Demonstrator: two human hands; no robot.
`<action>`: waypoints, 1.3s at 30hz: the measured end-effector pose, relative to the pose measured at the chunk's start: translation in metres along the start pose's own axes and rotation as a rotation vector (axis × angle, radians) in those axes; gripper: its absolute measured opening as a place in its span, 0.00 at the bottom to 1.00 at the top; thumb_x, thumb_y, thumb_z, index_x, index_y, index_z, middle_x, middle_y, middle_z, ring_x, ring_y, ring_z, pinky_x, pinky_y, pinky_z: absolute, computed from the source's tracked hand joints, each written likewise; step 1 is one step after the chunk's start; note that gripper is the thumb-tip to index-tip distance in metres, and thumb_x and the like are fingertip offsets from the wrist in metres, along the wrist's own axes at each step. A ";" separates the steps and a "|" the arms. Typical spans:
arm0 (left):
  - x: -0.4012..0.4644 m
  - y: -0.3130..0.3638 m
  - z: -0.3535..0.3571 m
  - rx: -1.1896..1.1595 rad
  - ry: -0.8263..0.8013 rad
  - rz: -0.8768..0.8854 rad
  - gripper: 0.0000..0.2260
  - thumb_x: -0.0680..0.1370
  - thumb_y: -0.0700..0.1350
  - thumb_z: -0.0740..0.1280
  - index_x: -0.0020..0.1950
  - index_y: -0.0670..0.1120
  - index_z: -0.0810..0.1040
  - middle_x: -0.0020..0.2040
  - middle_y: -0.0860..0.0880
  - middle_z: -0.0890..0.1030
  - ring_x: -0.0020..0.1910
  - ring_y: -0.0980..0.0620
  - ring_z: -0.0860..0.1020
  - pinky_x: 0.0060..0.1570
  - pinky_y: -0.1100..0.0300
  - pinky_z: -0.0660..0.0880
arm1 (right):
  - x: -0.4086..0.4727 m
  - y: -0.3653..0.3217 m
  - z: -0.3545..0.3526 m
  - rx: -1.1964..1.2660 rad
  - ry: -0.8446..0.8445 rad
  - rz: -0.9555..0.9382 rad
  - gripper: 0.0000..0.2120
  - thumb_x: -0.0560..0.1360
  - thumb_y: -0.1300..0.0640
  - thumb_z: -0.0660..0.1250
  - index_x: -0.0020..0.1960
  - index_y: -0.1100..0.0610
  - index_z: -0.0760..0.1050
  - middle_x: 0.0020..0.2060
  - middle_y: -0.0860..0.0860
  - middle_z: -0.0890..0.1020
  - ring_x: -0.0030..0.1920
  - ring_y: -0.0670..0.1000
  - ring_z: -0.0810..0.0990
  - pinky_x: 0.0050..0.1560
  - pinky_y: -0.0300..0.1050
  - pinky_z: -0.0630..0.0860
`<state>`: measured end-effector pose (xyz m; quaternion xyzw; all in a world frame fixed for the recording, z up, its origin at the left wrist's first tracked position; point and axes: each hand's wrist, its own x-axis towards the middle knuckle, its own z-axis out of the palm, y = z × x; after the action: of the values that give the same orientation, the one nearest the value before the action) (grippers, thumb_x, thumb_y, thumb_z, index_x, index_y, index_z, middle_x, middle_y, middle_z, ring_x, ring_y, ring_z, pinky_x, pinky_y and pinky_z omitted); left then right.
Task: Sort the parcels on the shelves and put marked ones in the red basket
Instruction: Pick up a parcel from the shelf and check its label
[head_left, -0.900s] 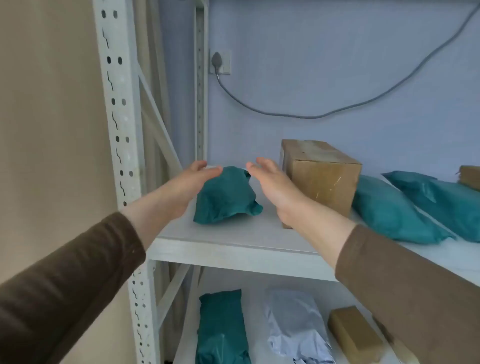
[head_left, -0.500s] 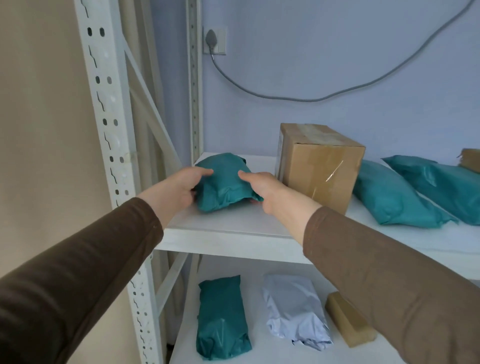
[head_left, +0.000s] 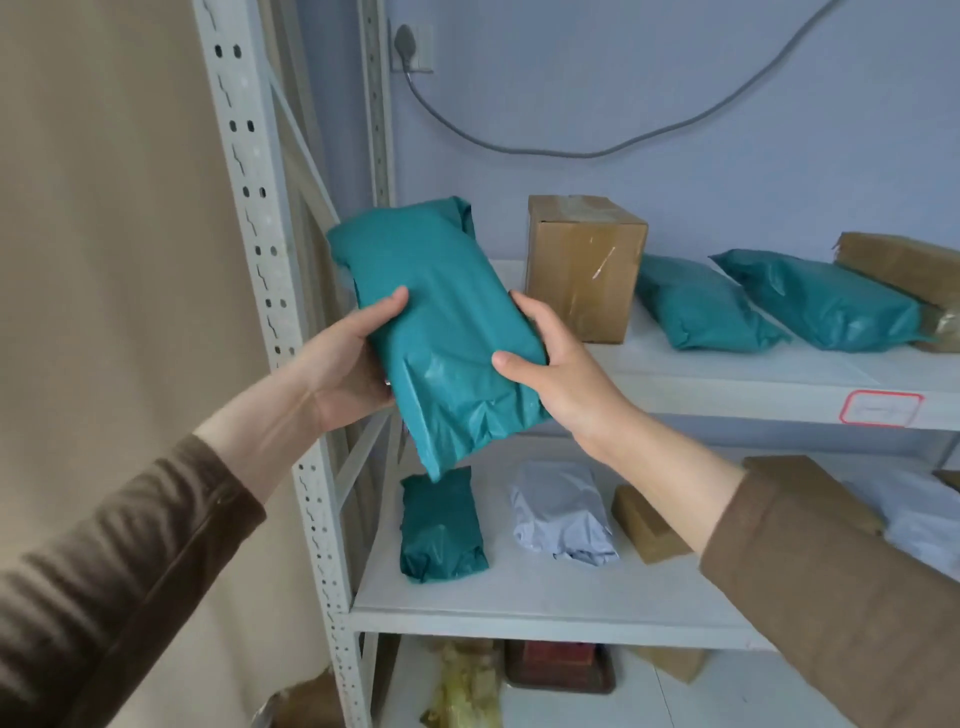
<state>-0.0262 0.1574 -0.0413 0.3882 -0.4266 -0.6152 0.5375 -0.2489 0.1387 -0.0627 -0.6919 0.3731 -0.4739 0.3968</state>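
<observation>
A teal plastic-wrapped parcel (head_left: 436, 322) is held up in front of the shelf, tilted, its smooth face toward me with no mark visible on it. My left hand (head_left: 345, 364) grips its left edge, thumb on the front. My right hand (head_left: 553, 371) grips its right edge, thumb on the front and fingers behind. On the upper shelf (head_left: 727, 384) stand a cardboard box (head_left: 584, 267) and two more teal parcels (head_left: 701, 309) (head_left: 826, 299). A dark red basket-like thing (head_left: 558, 667) sits low under the bottom shelf, mostly hidden.
The lower shelf (head_left: 545, 603) holds a teal parcel (head_left: 441, 525), a pale grey parcel (head_left: 563, 512) and brown boxes (head_left: 647, 525). A perforated metal upright (head_left: 270, 291) stands at the left. A red-outlined label (head_left: 880, 408) is on the upper shelf's edge. A grey cable (head_left: 571, 150) hangs on the wall.
Both hands have closed on the teal parcel, lifted it off the upper shelf and brought it toward me, turned to show its flat face.
</observation>
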 end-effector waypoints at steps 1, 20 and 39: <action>-0.016 -0.008 0.005 -0.019 -0.013 0.004 0.22 0.82 0.55 0.67 0.74 0.50 0.77 0.67 0.49 0.84 0.70 0.46 0.80 0.73 0.45 0.72 | -0.019 -0.002 -0.007 -0.029 -0.018 -0.025 0.28 0.82 0.60 0.69 0.78 0.43 0.65 0.67 0.39 0.78 0.62 0.38 0.81 0.58 0.38 0.81; -0.145 -0.105 0.087 1.564 0.241 0.786 0.25 0.73 0.60 0.75 0.67 0.54 0.78 0.53 0.53 0.81 0.53 0.48 0.79 0.45 0.51 0.79 | -0.211 0.027 -0.062 0.469 0.061 0.483 0.31 0.85 0.35 0.49 0.62 0.55 0.81 0.47 0.55 0.85 0.41 0.51 0.84 0.44 0.46 0.81; -0.122 -0.191 0.019 1.613 0.121 1.454 0.19 0.88 0.45 0.56 0.78 0.60 0.65 0.70 0.41 0.67 0.61 0.38 0.71 0.56 0.47 0.76 | -0.235 -0.014 -0.063 0.398 -0.363 0.448 0.32 0.66 0.38 0.70 0.68 0.49 0.78 0.61 0.48 0.86 0.62 0.48 0.85 0.60 0.44 0.81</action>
<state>-0.0920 0.2921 -0.2131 0.3112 -0.8055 0.3316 0.3799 -0.3709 0.3422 -0.1201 -0.5749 0.3394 -0.3076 0.6780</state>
